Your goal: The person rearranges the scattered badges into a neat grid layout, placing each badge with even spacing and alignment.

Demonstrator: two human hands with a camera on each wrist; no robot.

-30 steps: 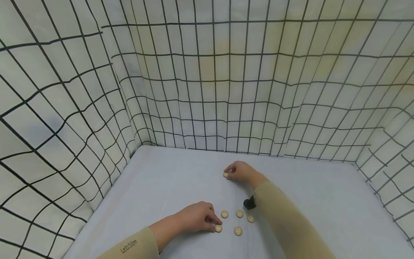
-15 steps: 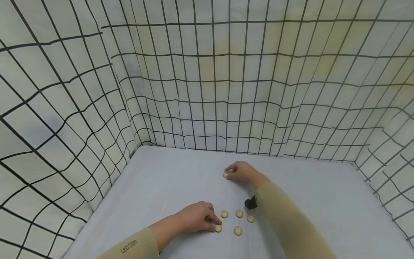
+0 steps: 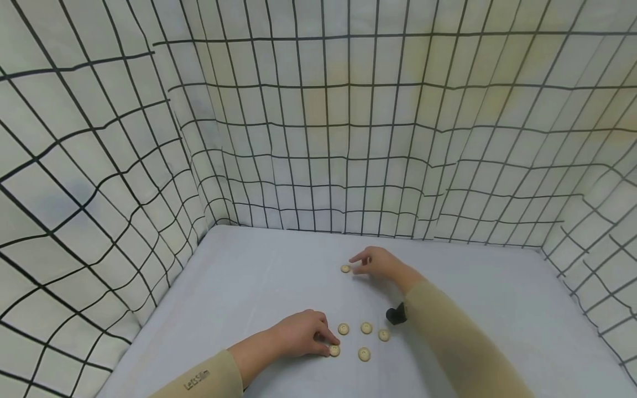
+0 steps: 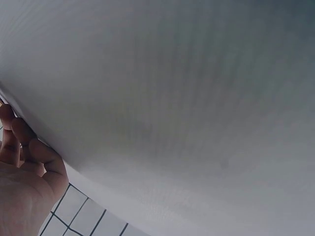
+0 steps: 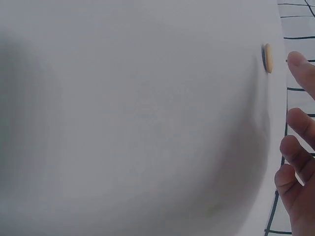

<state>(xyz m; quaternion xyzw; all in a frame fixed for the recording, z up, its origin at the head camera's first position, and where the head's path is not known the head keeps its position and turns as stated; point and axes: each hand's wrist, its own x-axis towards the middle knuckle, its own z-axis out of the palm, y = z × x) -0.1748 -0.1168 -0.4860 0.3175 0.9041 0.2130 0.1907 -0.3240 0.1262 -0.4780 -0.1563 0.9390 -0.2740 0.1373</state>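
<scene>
My left hand (image 3: 304, 334) rests low over the white tabletop, its thumb and forefinger pinching a cream button (image 3: 334, 350) at its left and upper edge. Farther back, my right hand (image 3: 379, 262) has thumb and forefinger spread apart. Just left of those fingertips lies another cream button (image 3: 345, 268). In the right wrist view this button (image 5: 268, 58) lies on the white surface, with the fingers (image 5: 298, 124) clear of it. The left wrist view shows the left hand (image 4: 30, 172) with curled fingers; the button is hidden there.
Several more cream buttons lie between the forearms: one button (image 3: 343, 329) beside the left fingertips, another button (image 3: 364, 354) nearer the front. A black wrist device (image 3: 396, 314) juts out below the right sleeve. White walls with a black grid (image 3: 318, 138) enclose the white table (image 3: 269, 260).
The right thumb and forefinger have let go of the far button, and that hand has drawn slightly right. The left hand keeps its place on its button.
</scene>
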